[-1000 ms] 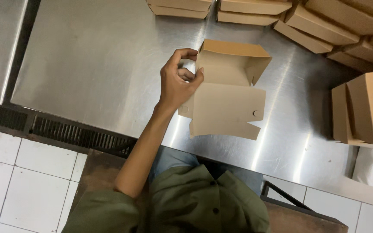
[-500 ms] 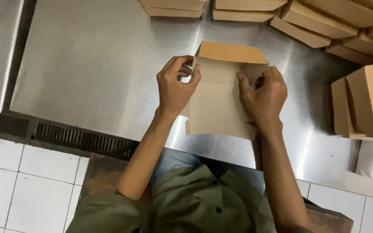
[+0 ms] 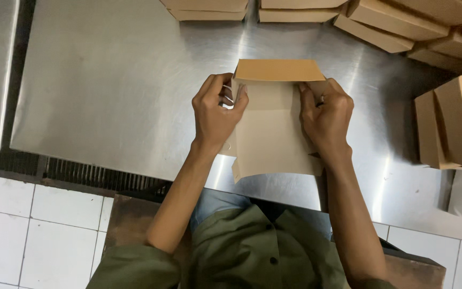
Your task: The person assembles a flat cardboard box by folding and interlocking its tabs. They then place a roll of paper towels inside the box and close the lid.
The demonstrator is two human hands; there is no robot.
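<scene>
The flat brown cardboard box blank point(image 3: 274, 134) lay on the brushed steel table point(image 3: 108, 91), right at its near edge, with its top flap already raised. The left hand point(image 3: 216, 109) pinched the blank's left side panel between thumb and curled fingers; the right hand point(image 3: 324, 115) gripped the right panel likewise. Done well, both panels would rise together along their creases, with even pressure so nothing buckled. One blank was in hand. Roughly seven finished brown boxes point(image 3: 375, 32) lined the far edge, and two more stood upright point(image 3: 450, 126) at the right.
</scene>
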